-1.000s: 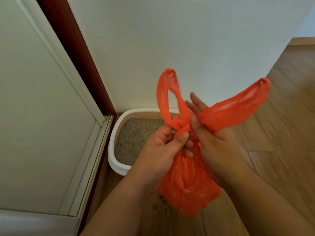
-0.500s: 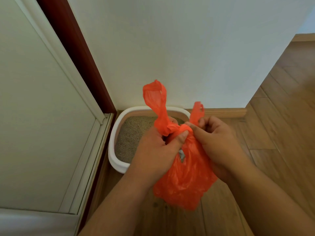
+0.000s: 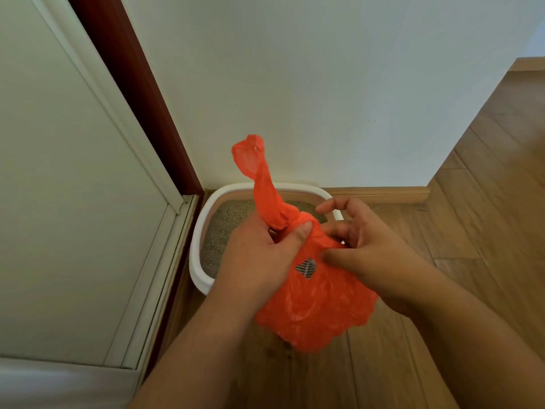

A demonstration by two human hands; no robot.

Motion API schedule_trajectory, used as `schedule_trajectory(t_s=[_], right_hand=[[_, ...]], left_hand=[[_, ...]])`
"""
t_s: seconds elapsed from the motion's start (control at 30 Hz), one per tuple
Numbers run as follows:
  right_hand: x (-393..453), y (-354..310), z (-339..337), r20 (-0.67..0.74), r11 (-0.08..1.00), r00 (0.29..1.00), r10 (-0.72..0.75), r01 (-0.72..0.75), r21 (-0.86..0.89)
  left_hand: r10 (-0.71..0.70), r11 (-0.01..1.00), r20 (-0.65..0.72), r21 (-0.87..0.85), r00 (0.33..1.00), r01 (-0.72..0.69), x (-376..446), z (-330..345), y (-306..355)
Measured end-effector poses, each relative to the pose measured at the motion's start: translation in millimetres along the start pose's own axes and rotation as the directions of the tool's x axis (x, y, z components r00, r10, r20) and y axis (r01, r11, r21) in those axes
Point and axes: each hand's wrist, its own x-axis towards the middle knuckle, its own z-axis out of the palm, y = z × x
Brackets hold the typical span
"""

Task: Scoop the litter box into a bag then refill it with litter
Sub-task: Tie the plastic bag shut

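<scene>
- My left hand grips the orange bag at its neck, fingers curled round the gathered plastic, thumb pressed across the knot.
- One handle of the bag rises in a twisted strip from my left fist and ends in a crumpled loop in front of the wall.
- My right hand is on the other side of the knot, fingers loosely bent and spread; the index and thumb tips touch the plastic just below the knot (whether they actually pinch it I cannot tell).
- The body of the bag hangs bulging below both hands, above the wooden floor.
- A small gap in the bag, between my hands, shows a grey slotted thing inside.
- The litter box, white-rimmed, sits on the floor in the corner, behind my hands and partly hidden by them, its left side just beside the door frame and its far side near the skirting board.
- Grey-beige litter lies in the box, and the bag is held in front of it, not in it.
- A few dark specks lie on the floor under the bag.
</scene>
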Motion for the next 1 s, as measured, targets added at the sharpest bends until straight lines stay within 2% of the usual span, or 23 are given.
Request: schedule_trajectory(t_s=[0.07, 0.13, 0.23, 0.27, 0.33, 0.47, 0.57, 0.7, 0.8, 0.83, 0.9, 1.0], right_hand=[[2, 2, 1, -0.021, 0.995, 0.999, -0.03, 0.027, -0.096], [4, 6, 5, -0.093, 0.955, 0.987, -0.131, 0.101, -0.28], [4, 12, 12, -0.114, 0.737, 0.937, -0.329, 0.18, -0.651], [5, 14, 13, -0.088, 0.681, 0.928, -0.362, 0.198, -0.705], [5, 18, 12, -0.05, 0.663, 0.923, -0.381, 0.236, -0.71], [4, 16, 4, -0.034, 0.761, 0.917, -0.398, 0.309, -0.57], [-2, 10, 4, -0.042, 0.823, 0.914, -0.403, 0.342, -0.454], [-5, 1, 7, -0.073, 0.877, 0.918, -0.39, 0.347, -0.332], [-2, 0, 13, -0.19, 0.911, 0.909, -0.37, 0.315, -0.266], [-2, 0, 15, -0.245, 0.939, 0.911, -0.331, 0.294, -0.178], [-1, -4, 17, -0.311, 0.964, 0.929, -0.203, 0.245, 0.103], [0, -10, 13, -0.287, 0.913, 0.956, -0.058, 0.167, 0.373]], left_hand=[[-0.002, 1.0, 0.001, 0.011, 1.0, 0.002, 0, -1, 0], [-0.027, 1.0, 0.011, 0.004, 1.0, 0.027, 0, 0, 0], [-0.13, 0.983, 0.073, -0.121, 0.989, 0.138, -1, 3, 0], [-0.165, 0.966, 0.107, -0.181, 0.98, 0.183, -2, 3, 2], [-0.238, 0.905, 0.166, -0.319, 0.957, 0.281, -3, 1, 3], [-0.32, 0.676, 0.315, -0.584, 0.893, 0.449, -1, -7, 11], [-0.312, 0.58, 0.382, -0.649, 0.87, 0.493, -2, -11, 16], [-0.228, 0.551, 0.426, -0.685, 0.876, 0.477, -5, -15, 19], [-0.22, 0.581, 0.384, -0.687, 0.897, 0.437, -6, -14, 22], [-0.221, 0.609, 0.376, -0.668, 0.9, 0.428, -7, -13, 23], [-0.229, 0.638, 0.363, -0.645, 0.903, 0.421, -8, -12, 23], [-0.215, 0.673, 0.343, -0.626, 0.914, 0.393, -10, -11, 23]])
